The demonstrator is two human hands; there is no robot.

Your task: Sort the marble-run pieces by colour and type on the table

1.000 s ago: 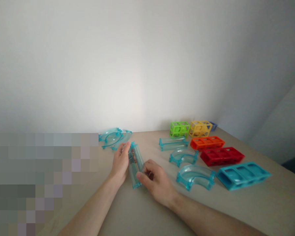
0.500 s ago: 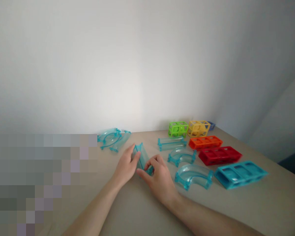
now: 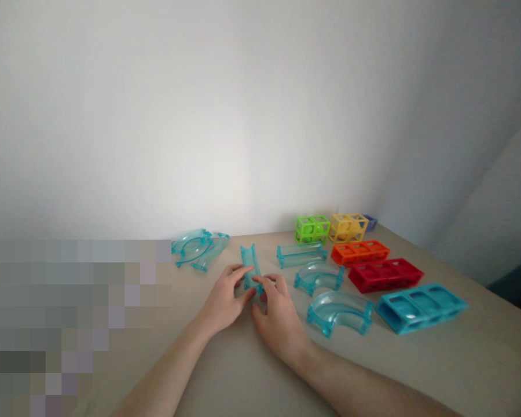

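A straight, clear teal track piece [image 3: 250,260] lies lengthwise away from me on the table, its trough facing up. My left hand [image 3: 226,300] grips its near left side, thumb and fingers closed around the edge. At the near right corner, the fingers of my right hand [image 3: 281,321] are closed on the same piece; the exact contact is partly hidden. To the right of my hands are another straight track piece [image 3: 303,255] and two curved ones, a smaller curved track [image 3: 318,278] and a nearer curved track [image 3: 341,311].
Further right lie a teal block frame [image 3: 422,307], a red frame [image 3: 386,275] and an orange frame [image 3: 360,252]. Green [image 3: 312,230], yellow [image 3: 348,227] and dark blue frames [image 3: 369,222] stand behind. More teal tracks [image 3: 194,248] sit back left by the wall [image 3: 191,127].
The straight track piece has turned from tilted on its side to trough up and shifted slightly away. My left hand has slid toward its near end; both hands stay on it.
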